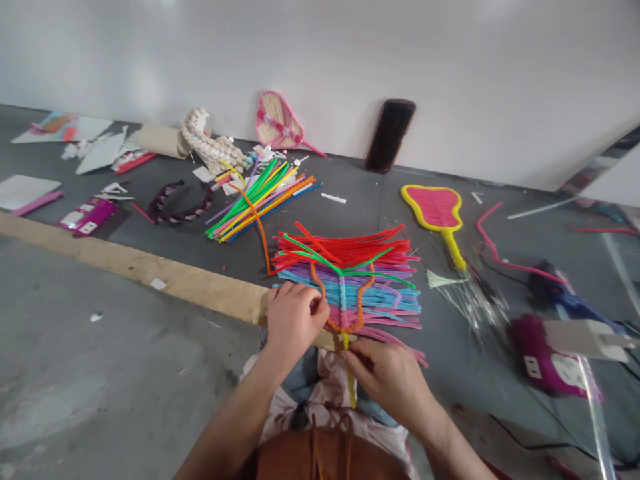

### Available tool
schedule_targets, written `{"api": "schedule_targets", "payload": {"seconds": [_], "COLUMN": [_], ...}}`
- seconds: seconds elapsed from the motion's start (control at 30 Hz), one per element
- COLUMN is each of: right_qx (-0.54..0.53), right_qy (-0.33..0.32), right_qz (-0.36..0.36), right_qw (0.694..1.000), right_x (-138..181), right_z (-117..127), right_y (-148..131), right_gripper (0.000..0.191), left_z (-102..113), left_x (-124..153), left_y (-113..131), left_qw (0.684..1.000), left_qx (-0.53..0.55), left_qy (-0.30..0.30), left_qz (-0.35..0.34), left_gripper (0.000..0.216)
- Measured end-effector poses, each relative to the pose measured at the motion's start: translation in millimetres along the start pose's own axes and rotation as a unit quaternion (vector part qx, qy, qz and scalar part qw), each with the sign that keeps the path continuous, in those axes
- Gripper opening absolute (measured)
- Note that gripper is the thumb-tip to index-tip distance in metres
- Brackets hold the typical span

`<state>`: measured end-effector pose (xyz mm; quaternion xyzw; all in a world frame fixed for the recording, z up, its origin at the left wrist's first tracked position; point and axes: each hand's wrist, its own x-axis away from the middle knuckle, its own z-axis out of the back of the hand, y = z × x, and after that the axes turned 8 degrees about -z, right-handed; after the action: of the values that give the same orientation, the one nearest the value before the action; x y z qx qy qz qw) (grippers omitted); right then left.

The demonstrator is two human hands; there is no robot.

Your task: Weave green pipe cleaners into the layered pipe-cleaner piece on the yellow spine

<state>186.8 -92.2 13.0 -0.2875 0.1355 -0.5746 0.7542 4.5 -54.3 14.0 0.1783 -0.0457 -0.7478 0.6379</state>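
Observation:
A flat weave of pipe cleaners [350, 277] lies in front of me, red at the top, then purple, blue and pink rows, with an orange one looped around its middle and green ones crossing it. My left hand [293, 320] rests on the weave's left edge with fingers pinched on the strands. My right hand [390, 380] is closed on the yellow stem [350, 387] that hangs from the weave's bottom centre. A loose bundle of coloured pipe cleaners [260, 200] lies farther back to the left.
A wooden plank [150, 270] runs across the grey floor. A pink fan with yellow rim [437, 207], a pink woven fan [277, 123], a dark phone [390, 133] leaning on the wall, a braided headband [177, 203], paper scraps and a purple glue gun [545, 357] lie around.

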Motion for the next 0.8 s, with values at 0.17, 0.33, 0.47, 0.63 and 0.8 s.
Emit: {"api": "schedule_targets", "payload": {"seconds": [0.17, 0.33, 0.47, 0.63, 0.8], "right_qx": [-0.003, 0.014, 0.000, -0.054, -0.023], "right_qy": [0.039, 0.054, 0.033, 0.045, 0.167], "right_qz": [0.018, 0.030, 0.035, 0.085, 0.136], "right_qw": [0.999, 0.998, 0.999, 0.994, 0.976], "right_x": [3, 3, 5, 3, -20], "right_z": [-6, -8, -4, 20, 55], "right_y": [3, 4, 3, 3, 2], "right_gripper": [0.030, 0.027, 0.026, 0.019, 0.017], "left_z": [-1, -1, 1, 4, 6], "left_x": [1, 2, 2, 1, 2], "left_y": [1, 1, -2, -10, -12], "left_qw": [0.999, 0.998, 0.997, 0.996, 0.994], "left_qx": [0.001, 0.001, 0.001, -0.002, -0.010], "left_qy": [0.033, 0.053, 0.066, 0.076, 0.088], "left_qz": [-0.011, -0.028, -0.039, -0.043, -0.061], "left_gripper": [0.016, 0.015, 0.013, 0.013, 0.010]}}
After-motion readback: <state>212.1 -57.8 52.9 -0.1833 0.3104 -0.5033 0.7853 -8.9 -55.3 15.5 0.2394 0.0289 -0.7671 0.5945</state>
